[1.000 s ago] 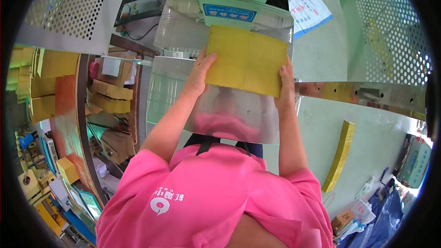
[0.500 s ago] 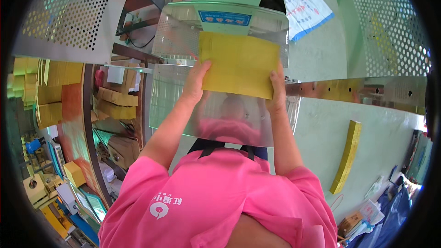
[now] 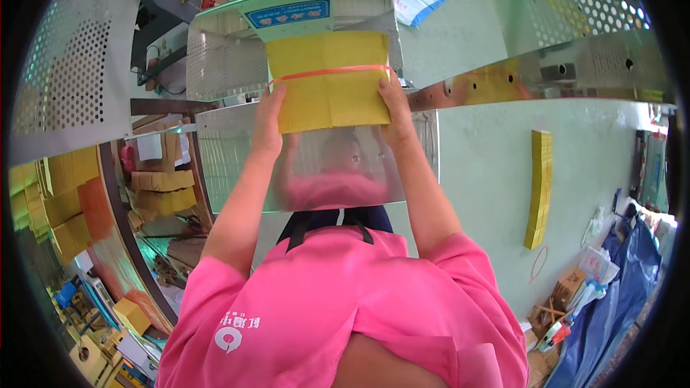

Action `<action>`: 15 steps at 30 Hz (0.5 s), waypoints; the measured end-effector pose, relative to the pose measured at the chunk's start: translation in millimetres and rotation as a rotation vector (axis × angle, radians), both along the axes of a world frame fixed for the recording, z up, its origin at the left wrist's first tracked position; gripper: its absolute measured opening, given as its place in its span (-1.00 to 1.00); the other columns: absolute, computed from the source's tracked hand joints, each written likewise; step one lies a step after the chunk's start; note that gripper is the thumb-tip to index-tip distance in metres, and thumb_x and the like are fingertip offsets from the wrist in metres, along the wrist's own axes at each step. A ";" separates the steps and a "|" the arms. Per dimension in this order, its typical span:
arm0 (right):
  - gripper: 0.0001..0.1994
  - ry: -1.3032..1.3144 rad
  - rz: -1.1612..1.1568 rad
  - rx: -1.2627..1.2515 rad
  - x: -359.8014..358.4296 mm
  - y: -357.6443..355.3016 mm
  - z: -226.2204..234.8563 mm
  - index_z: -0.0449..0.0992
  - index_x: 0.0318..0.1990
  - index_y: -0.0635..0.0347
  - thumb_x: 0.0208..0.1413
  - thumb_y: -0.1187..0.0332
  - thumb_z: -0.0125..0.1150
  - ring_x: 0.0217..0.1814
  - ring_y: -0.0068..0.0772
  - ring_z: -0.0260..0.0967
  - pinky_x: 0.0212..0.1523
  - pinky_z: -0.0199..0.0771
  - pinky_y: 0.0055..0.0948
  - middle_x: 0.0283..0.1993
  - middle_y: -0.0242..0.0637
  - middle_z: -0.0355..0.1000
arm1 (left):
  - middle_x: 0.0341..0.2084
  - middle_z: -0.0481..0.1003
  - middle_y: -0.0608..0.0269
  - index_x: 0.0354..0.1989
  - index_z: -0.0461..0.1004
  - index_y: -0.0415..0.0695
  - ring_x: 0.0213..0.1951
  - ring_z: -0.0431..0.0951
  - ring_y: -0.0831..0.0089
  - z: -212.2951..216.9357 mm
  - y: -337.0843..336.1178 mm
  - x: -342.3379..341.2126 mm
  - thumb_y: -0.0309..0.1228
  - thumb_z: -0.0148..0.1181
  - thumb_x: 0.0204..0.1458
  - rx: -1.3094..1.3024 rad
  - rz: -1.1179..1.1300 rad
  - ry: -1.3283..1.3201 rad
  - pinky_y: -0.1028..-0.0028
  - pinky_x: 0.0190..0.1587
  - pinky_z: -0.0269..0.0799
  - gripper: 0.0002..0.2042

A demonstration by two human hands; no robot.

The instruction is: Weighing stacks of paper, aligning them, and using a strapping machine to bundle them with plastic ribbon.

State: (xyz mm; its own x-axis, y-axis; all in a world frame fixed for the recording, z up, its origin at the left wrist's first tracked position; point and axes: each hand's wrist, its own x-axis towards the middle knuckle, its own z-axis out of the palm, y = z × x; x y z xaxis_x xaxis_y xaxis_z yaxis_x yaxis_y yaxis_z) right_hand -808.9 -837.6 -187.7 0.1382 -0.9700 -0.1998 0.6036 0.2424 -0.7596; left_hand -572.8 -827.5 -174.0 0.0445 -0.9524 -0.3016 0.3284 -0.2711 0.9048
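Note:
I hold a thick stack of yellow paper sheets [image 3: 329,79] with both hands, raised in front of me against a shiny metal machine [image 3: 316,21]. A red rubber band crosses the stack near its middle. My left hand [image 3: 269,118] grips the stack's left edge, fingers pointing up. On the stack's right edge sits my right hand [image 3: 395,111]. Below the stack a polished metal panel [image 3: 323,172] reflects my pink shirt.
A tall stack of yellow paper [image 3: 539,187] stands on the pale green surface at the right, with a red rubber band [image 3: 539,264] lying near it. Perforated metal guards [image 3: 72,65] flank the machine. Cardboard boxes and yellow bundles [image 3: 65,201] fill the left side.
The yellow stack has moved upward toward the machine's top opening, and both hands rose with it. A red band now shows across the stack.

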 end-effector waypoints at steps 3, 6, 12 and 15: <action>-0.40 0.064 -0.035 0.018 -1.8 2.7 -1.8 0.09 0.35 0.20 0.17 0.25 0.05 0.25 -0.41 0.18 0.23 0.19 -0.40 0.24 -0.26 0.23 | 0.02 0.42 0.29 0.17 0.31 -0.21 0.06 0.39 0.50 1.0 2.3 -4.3 -0.04 0.06 0.20 -0.015 0.015 0.027 0.44 0.13 0.23 -0.46; -0.39 0.031 -0.048 0.033 -13.2 2.6 -5.4 0.24 0.25 0.18 0.15 0.00 0.14 0.23 -0.39 0.18 0.23 0.17 -0.40 0.18 -0.28 0.28 | 0.05 0.41 0.27 0.17 0.33 -0.20 0.09 0.37 0.49 4.3 1.5 -17.6 -0.02 0.03 0.21 -0.025 -0.036 -0.004 0.44 0.16 0.19 -0.47; -0.41 0.084 -0.058 0.066 -20.9 3.9 -4.9 0.16 0.34 0.14 0.18 0.17 0.06 0.28 -0.37 0.13 0.27 0.13 -0.40 0.21 -0.24 0.22 | 0.08 0.40 0.26 0.16 0.35 -0.18 0.14 0.33 0.47 12.9 -3.6 -27.4 0.05 0.02 0.19 -0.003 -0.026 -0.007 0.44 0.20 0.15 -0.44; -0.39 0.099 -0.016 0.027 -20.7 2.1 -6.8 0.15 0.36 0.13 0.18 0.14 0.08 0.33 -0.34 0.08 0.31 0.08 -0.39 0.28 -0.21 0.15 | 0.10 0.38 0.27 0.18 0.34 -0.17 0.15 0.31 0.47 10.2 -1.2 -24.7 0.06 0.02 0.19 -0.002 -0.006 -0.010 0.43 0.21 0.15 -0.42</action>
